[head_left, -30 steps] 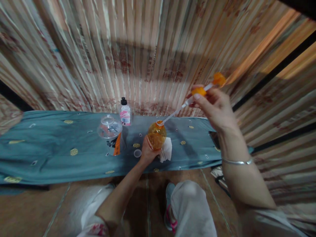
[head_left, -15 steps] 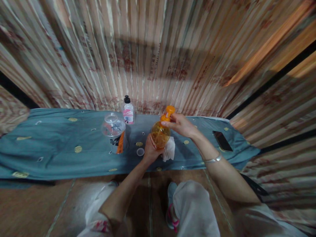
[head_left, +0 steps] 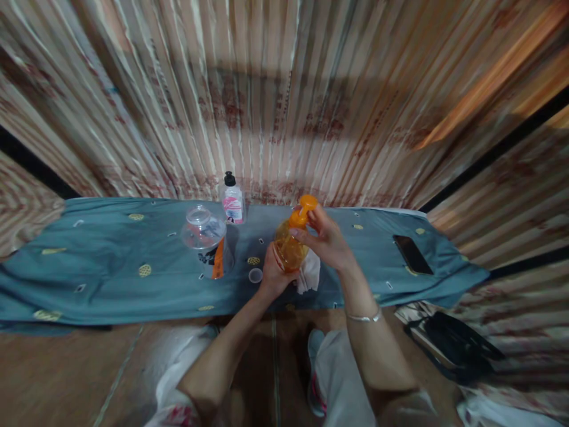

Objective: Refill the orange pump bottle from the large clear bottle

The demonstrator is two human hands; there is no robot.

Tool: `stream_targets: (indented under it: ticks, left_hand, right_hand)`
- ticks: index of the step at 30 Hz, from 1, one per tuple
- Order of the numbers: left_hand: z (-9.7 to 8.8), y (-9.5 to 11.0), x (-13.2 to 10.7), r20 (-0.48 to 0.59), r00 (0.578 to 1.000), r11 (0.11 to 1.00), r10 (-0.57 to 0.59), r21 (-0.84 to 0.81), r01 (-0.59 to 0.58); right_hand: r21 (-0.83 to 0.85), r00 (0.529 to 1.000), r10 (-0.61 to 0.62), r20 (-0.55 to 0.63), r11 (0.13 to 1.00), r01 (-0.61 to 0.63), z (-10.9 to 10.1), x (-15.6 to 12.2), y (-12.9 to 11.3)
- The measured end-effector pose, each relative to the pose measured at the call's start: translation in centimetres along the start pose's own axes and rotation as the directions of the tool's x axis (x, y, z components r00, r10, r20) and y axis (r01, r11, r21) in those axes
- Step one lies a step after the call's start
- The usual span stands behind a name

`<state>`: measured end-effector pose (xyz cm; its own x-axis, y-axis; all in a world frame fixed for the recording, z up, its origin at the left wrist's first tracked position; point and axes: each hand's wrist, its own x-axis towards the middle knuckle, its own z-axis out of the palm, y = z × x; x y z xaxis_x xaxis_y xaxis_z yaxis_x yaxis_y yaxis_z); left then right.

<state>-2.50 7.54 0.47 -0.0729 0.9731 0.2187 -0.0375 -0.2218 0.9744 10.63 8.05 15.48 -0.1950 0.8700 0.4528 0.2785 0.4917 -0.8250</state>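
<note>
A clear amber pump bottle (head_left: pixel 290 246) with an orange pump head (head_left: pixel 307 204) is held slightly tilted above the cloth. Wrapped round its body from the left is my left hand (head_left: pixel 276 270). My right hand (head_left: pixel 323 237) has thumb and fingers closed about the orange collar below the spout. Under the bottle, partly hidden by it, lies a crumpled white tissue (head_left: pixel 309 274). Just left of my left hand rests a small round clear cap (head_left: pixel 255 275).
A clear plastic tub with a domed lid (head_left: pixel 205 237) stands to the left. Behind it is a white-and-pink bottle with a black top (head_left: pixel 232 201). A phone (head_left: pixel 412 255) lies right on the blue-green cloth (head_left: pixel 106 249). A dark bag (head_left: pixel 457 344) sits on the floor.
My right hand has shifted from the side of the pump head down to its collar, the forearm swinging inward. The spout has turned. My view has moved slightly.
</note>
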Motion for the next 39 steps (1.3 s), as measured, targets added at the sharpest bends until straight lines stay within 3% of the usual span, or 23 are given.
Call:
stream_targets:
  ticks: [3,7,11,15,17,21,23,28,30,34,39]
  left_hand:
    - [-0.1,0.0,0.0,0.059,0.998,0.996,0.001,-0.085,0.004]
    - [-0.1,0.0,-0.1,0.106,0.994,0.981,-0.009,-0.19,0.029]
    - [-0.2,0.0,-0.4,0.117,0.993,0.982,-0.02,-0.183,0.041]
    - [-0.2,-0.1,-0.5,0.119,0.993,0.979,-0.003,-0.2,0.026]
    - [-0.2,-0.2,-0.5,0.116,0.993,0.975,0.008,-0.222,0.018]
    - [-0.1,0.0,-0.5,0.115,0.993,0.969,0.013,-0.246,0.016]
    - [-0.2,0.3,-0.5,0.117,0.993,0.97,0.01,-0.243,0.019]
    - [-0.4,1.3,-0.6,0.135,0.991,0.974,-0.015,-0.221,0.045]
    - [-0.4,1.6,-0.6,0.141,0.99,0.967,-0.013,-0.249,0.048]
    - [-0.3,1.9,-0.6,0.139,0.99,0.971,0.003,-0.239,0.031]
    - [-0.4,1.4,-0.6,0.121,0.992,0.977,-0.016,-0.21,0.041]
  right_hand:
    - [0.172,0.999,0.035,-0.03,0.985,-0.03,1.0,-0.5,0.6]
    - [0.212,0.993,0.075,-0.086,0.976,-0.055,1.8,-0.8,1.5]
    - [0.138,0.977,0.063,-0.201,0.99,-0.036,2.1,-1.3,1.4]
    - [-0.007,0.927,0.076,-0.367,0.996,-0.085,2.5,-1.5,0.7]
    - [0.023,0.933,0.065,-0.354,0.998,-0.061,2.5,-1.4,0.5]
    - [0.207,0.984,0.025,-0.175,0.978,0.012,2.2,-1.3,0.5]
    - [0.197,0.989,0.028,-0.144,0.98,0.001,2.1,-1.3,0.5]
    - [-0.044,0.929,0.037,-0.367,0.997,-0.058,2.3,-1.5,0.2]
    - [-0.047,0.934,0.005,-0.358,0.999,-0.024,2.2,-1.5,0.2]
    - [0.072,0.977,-0.028,-0.21,0.996,0.044,1.9,-1.6,0.3]
    - [-0.092,0.932,0.028,-0.362,0.994,-0.065,2.1,-1.7,0.2]
